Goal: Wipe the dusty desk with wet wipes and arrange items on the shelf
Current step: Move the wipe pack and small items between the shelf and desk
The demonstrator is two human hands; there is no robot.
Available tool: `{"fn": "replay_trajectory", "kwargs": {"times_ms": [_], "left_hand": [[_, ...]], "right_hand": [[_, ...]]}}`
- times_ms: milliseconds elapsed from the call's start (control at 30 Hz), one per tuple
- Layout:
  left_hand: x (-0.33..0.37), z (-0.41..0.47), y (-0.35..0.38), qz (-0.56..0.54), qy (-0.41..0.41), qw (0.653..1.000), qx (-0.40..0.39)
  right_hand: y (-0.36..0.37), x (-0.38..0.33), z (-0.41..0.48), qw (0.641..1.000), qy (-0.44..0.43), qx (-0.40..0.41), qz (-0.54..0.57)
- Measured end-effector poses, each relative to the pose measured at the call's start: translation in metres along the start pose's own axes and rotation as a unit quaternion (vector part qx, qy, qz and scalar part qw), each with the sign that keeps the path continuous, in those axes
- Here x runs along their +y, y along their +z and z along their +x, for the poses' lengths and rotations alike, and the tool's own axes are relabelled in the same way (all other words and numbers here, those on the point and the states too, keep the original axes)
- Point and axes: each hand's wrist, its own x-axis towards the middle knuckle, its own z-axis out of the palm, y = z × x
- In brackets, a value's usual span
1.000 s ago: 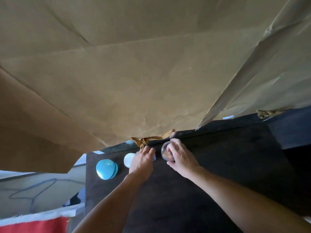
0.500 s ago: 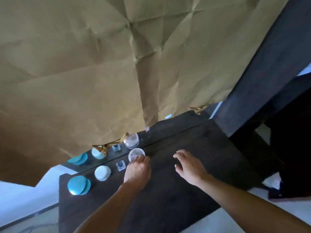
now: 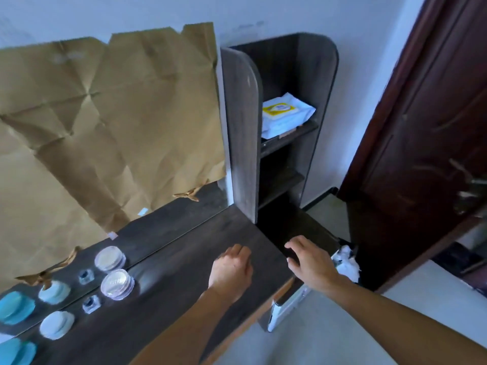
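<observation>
Far left of the worktop [image 3: 168, 293]: a teal lid [image 3: 15, 353] at the frame edge, a white round lid [image 3: 56, 325], a small glass cube bottle [image 3: 91, 304] and a clear round jar [image 3: 117, 284] stand in a row along the mirror strip [image 3: 158, 233], each doubled by its reflection. Crumpled brown paper [image 3: 105, 122] covers the mirror above.

Your left hand [image 3: 232, 270] is empty, palm down over the bare worktop, fingers [image 3: 238, 252] loosely curled and close together; whether they touch the surface cannot be told. Half a second ago this hand was at the clear round jar; it is now well apart from it, to the right, and the jar stands alone.

Your right hand [image 3: 312, 262] is also empty, palm down over the worktop's right end, fingers [image 3: 295, 246] slightly spread and extended forward. It has moved right compared with the earlier frame. Both forearms run in from the lower edge, angled up toward the shelf [image 3: 287, 138].

The wet wipes pack [image 3: 286, 114] lies on the upper board of the shelf, beyond both hands. A crumpled white wipe [image 3: 346, 262] sits just right of your right hand, below worktop level. A dark door [image 3: 427, 127] closes the right side.
</observation>
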Motion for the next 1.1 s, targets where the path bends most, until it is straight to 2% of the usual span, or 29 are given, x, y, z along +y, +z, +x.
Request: {"fn": "replay_trajectory", "kwargs": {"times_ms": [233,500,633,733,833,933,1100], "left_hand": [[0.052,0.094,-0.01,-0.039,0.07,0.995,0.057],[0.076,0.243,-0.051,-0.037,0.099,0.976,0.193],[0.078,0.297,-0.072,0.013,0.05,0.978,0.202],[0.082,0.325,-0.077,0.058,-0.038,0.992,0.107],[0.079,0.342,-0.074,0.041,-0.108,0.991,0.06],[0.076,0.35,-0.067,-0.031,-0.17,0.984,0.042],[0.072,0.352,-0.051,0.058,-0.203,0.976,0.058]], "right_hand": [[-0.047,0.062,0.035,0.999,0.037,0.024,0.001],[-0.124,0.105,0.142,0.995,0.024,0.093,-0.029],[-0.161,0.109,0.199,0.989,0.011,0.147,-0.007],[-0.178,0.109,0.236,0.982,-0.009,0.187,0.006],[-0.188,0.104,0.268,0.978,-0.041,0.203,0.02],[-0.192,0.099,0.3,0.981,-0.062,0.18,0.038],[-0.192,0.096,0.352,0.994,-0.055,0.097,0.0]]}}
